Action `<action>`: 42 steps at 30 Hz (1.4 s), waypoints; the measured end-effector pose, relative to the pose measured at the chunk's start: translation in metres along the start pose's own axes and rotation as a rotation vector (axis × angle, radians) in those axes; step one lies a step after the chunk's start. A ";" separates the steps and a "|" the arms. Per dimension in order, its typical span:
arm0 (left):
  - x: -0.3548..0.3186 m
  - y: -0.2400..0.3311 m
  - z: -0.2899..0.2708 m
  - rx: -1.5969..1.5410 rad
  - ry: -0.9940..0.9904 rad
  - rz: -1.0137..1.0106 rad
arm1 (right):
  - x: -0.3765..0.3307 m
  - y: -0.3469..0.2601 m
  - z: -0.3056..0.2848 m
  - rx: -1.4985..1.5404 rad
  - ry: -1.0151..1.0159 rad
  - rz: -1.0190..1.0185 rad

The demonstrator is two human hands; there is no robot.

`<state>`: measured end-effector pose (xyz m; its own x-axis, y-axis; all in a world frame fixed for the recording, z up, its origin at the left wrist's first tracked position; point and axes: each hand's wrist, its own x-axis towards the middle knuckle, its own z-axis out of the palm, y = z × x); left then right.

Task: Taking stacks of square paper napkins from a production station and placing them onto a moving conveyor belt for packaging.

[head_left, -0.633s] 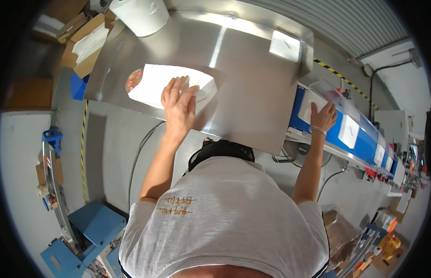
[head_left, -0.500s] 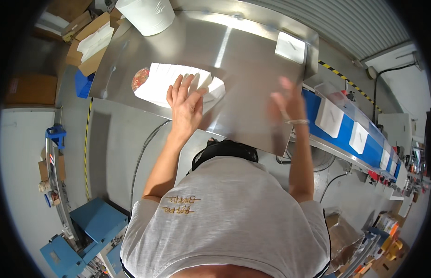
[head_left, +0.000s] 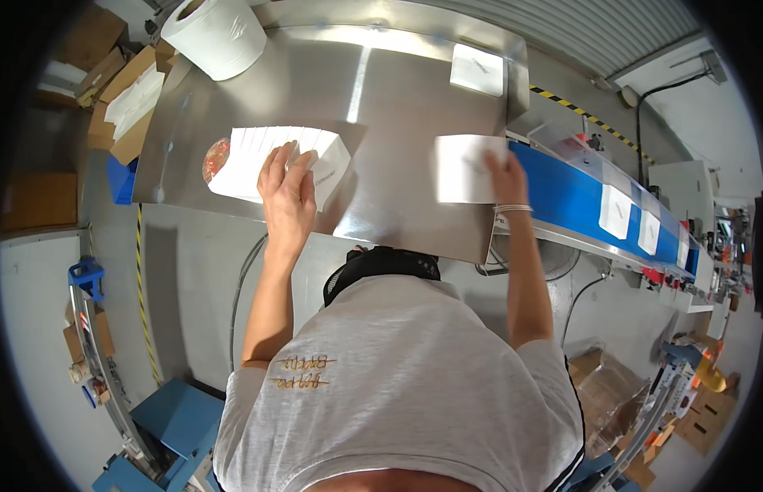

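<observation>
A row of overlapping flat white packets leans along the left part of the steel table, with a round red-patterned piece at its left end. My left hand lies over the right part of this row, its fingers bent and gripping the packets. At the table's right edge my right hand has its fingers closed on the edge of a single square white packet. This packet and the fingertips are slightly blurred. The undersides of both are hidden.
A blue conveyor belt runs off to the right, carrying several white packets. Another white packet lies at the far right of the steel table. A large white roll stands far left, beside an open cardboard box.
My right hand, blurred before, now has a white packet at the table's right edge. Packets on the belt have moved away to the right. The whole view has shifted slightly.
</observation>
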<state>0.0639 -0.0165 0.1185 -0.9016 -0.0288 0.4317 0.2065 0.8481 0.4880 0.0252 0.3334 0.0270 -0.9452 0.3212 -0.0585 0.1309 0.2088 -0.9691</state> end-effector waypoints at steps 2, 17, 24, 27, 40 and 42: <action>0.000 -0.001 0.000 -0.022 0.000 0.011 | 0.019 0.023 -0.055 -0.301 0.189 0.075; 0.003 0.011 -0.004 0.013 -0.105 0.085 | -0.012 -0.069 0.141 -0.341 -0.802 -0.574; 0.001 -0.013 -0.008 0.037 -0.010 0.011 | -0.015 -0.032 0.056 0.055 -0.307 -0.072; -0.001 -0.013 -0.009 0.011 -0.004 -0.010 | 0.013 0.026 -0.022 -0.158 0.113 -0.024; -0.006 -0.017 -0.006 0.021 -0.031 0.105 | -0.027 -0.090 0.109 -0.260 -0.743 -0.142; -0.002 -0.010 -0.007 0.034 -0.071 0.147 | -0.025 -0.079 0.151 -0.127 -0.773 -0.442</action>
<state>0.0667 -0.0291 0.1179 -0.8873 0.1334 0.4415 0.3267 0.8576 0.3972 -0.0063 0.1692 0.0693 -0.8486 -0.5143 0.1237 -0.3034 0.2817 -0.9103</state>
